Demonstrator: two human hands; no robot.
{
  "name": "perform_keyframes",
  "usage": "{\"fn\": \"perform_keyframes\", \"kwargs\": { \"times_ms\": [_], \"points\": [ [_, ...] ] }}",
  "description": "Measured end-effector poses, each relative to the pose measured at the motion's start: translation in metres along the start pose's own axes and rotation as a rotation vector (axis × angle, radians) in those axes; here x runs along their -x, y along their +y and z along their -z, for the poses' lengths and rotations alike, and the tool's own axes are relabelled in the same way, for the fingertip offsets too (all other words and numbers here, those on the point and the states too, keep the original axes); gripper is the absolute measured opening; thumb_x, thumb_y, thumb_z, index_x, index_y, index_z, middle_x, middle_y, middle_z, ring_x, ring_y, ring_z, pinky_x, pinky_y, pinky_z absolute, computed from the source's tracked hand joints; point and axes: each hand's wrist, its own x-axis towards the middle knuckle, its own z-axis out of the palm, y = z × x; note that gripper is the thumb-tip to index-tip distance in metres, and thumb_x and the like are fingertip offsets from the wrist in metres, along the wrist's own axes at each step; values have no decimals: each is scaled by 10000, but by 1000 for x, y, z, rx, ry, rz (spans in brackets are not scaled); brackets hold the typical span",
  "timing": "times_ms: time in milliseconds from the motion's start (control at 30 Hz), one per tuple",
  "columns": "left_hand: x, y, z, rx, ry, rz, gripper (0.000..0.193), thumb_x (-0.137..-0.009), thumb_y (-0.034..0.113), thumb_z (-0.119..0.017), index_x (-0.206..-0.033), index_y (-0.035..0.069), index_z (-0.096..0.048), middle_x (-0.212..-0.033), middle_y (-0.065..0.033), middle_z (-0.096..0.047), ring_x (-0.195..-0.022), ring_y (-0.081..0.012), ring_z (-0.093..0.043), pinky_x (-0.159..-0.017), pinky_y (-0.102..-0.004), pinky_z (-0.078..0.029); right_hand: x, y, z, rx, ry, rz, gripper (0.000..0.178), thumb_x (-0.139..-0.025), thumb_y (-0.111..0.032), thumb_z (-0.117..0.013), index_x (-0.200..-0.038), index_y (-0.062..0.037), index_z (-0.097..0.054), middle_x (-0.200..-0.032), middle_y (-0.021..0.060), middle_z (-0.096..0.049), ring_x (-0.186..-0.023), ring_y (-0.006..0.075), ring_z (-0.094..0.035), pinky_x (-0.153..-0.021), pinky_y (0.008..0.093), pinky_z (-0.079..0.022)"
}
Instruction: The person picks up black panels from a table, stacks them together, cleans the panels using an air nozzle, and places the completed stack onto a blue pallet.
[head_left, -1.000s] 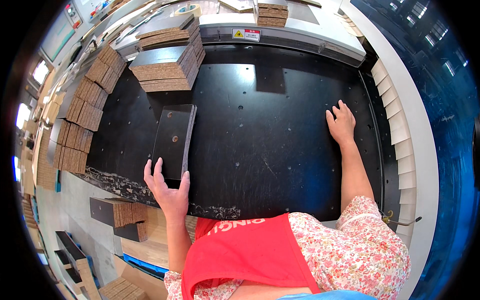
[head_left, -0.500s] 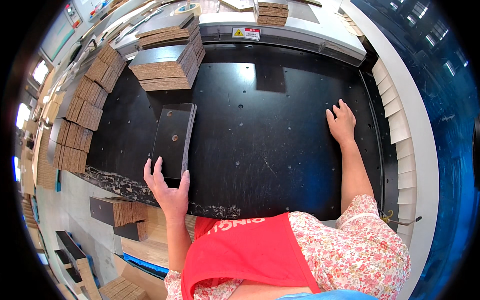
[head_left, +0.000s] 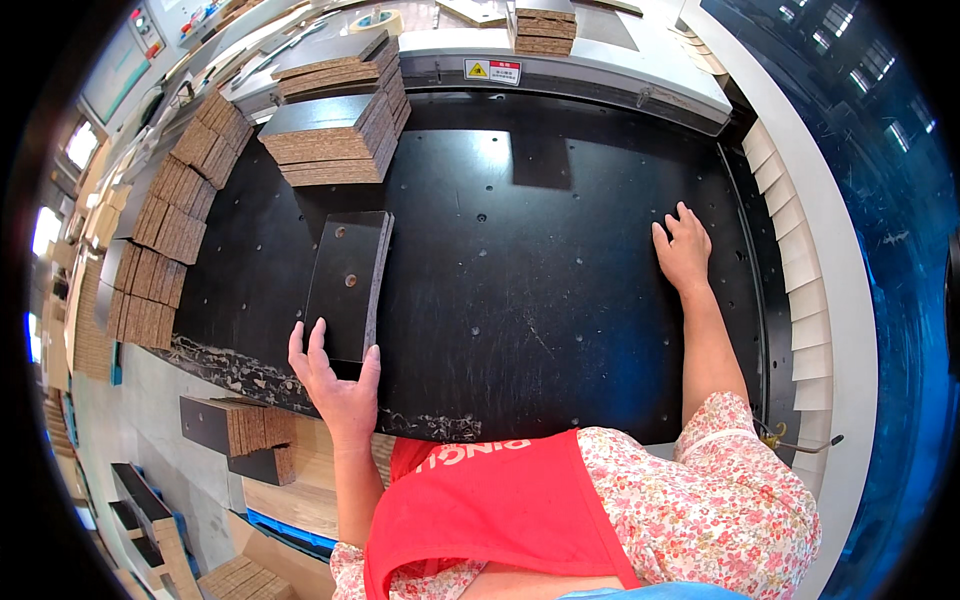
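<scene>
A black board (head_left: 353, 250) with two round holes in its top lies lengthwise on the black work table (head_left: 560, 300), left of the middle. My left hand (head_left: 340, 388) spans its near end, with the fingers at the left edge and the thumb at the right corner. Far to the right, my right hand (head_left: 686, 248) rests on the table top near its right side. Its fingers are apart and slightly bent, with nothing in them.
Stacked dark-topped particle boards (head_left: 330, 145) stand behind the black board. More stacks (head_left: 165, 215) line the table's left edge. A pale machine beam (head_left: 600, 85) with a warning label crosses the back, bearing another small stack (head_left: 543, 30). Overlapping pale flaps (head_left: 805, 290) run along the right.
</scene>
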Motion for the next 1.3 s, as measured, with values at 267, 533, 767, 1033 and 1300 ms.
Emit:
{"fn": "perform_keyframes", "kwargs": {
  "times_ms": [267,533,767,1033,1300],
  "points": [
    [0,-2,0,-10,-3,-3,703,-755,148,-809,-1378,44,-499,-1482,-202,-346,-1352,-373,-375,-1116,-470,-330,1,-1,2,3,-7,3,427,-950,-366,-567,-1193,-37,-692,-1478,192,-474,-1384,340,-412,-1144,486,-295],
    [-2,-1,-4,-3,-4,-6,711,-750,145,-812,-1380,47,-499,-1483,-206,-347,-1349,-376,-381,-1115,-473,-330,1,1,1,3,-16,-17,426,-955,-366,-561,-1198,-41,-691,-1489,180,-465,-1389,333,-407,-1153,480,-281],
    [0,-2,2,-4,33,-18,701,-742,158,-823,-1363,47,-517,-1469,-215,-367,-1340,-384,-390,-1108,-469,-338,-4,-2,1,23,15,45,403,-949,-356,-565,-1161,-40,-699,-1460,190,-489,-1350,346,-445,-1125,481,-324],
    [-1,-3,-2,-16,37,-19,687,-729,211,-843,-1324,37,-546,-1438,-235,-396,-1304,-397,-432,-1075,-463,-376,-4,14,-5,40,49,95,438,-951,-348,-577,-1162,17,-696,-1408,201,-545,-1292,359,-514,-1094,445,-389],
    [1,-15,-3,26,61,-14,658,-866,398,-744,-1364,34,-516,-1435,-229,-397,-1297,-378,-437,-1081,-451,-368,-8,12,-5,44,-48,27,506,-991,-408,-509,-1253,-1,-656,-1502,157,-462,-1384,321,-426,-1142,456,-316]
  ]
}}
